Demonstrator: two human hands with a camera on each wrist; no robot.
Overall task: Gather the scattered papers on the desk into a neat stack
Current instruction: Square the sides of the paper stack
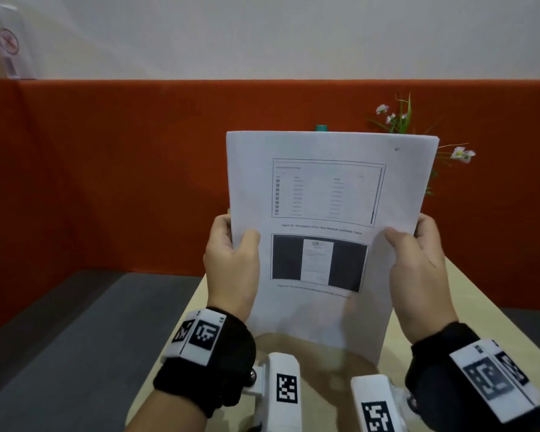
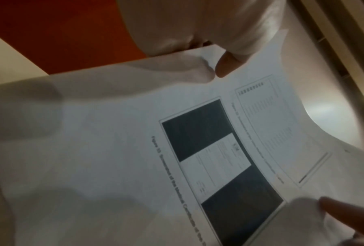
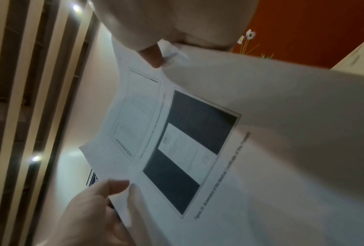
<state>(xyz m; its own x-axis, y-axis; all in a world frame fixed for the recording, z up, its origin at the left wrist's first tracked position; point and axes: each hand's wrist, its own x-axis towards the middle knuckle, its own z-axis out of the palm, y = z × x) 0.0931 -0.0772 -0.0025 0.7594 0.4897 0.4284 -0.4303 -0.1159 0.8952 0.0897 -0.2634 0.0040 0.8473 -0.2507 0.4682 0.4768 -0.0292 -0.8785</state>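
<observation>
A stack of white printed papers (image 1: 325, 194) stands upright over the beige desk (image 1: 477, 313), its top sheet showing a table and a dark screenshot. My left hand (image 1: 234, 254) grips the stack's left edge, thumb on the front and fingers behind. On the opposite edge my right hand (image 1: 415, 254) holds it the same way. The left wrist view shows the papers (image 2: 113, 149) with my left thumb (image 2: 225, 66) pressed on them. In the right wrist view my right thumb (image 3: 153, 56) pins the sheet (image 3: 282, 133). Whether the bottom edge touches the desk I cannot tell.
An orange partition (image 1: 106, 166) runs along the back of the desk. Behind the papers a plant with white flowers (image 1: 399, 120) stands at the right, and a teal cap (image 1: 321, 128) peeks over their top edge. A grey surface (image 1: 75, 338) lies left of the desk.
</observation>
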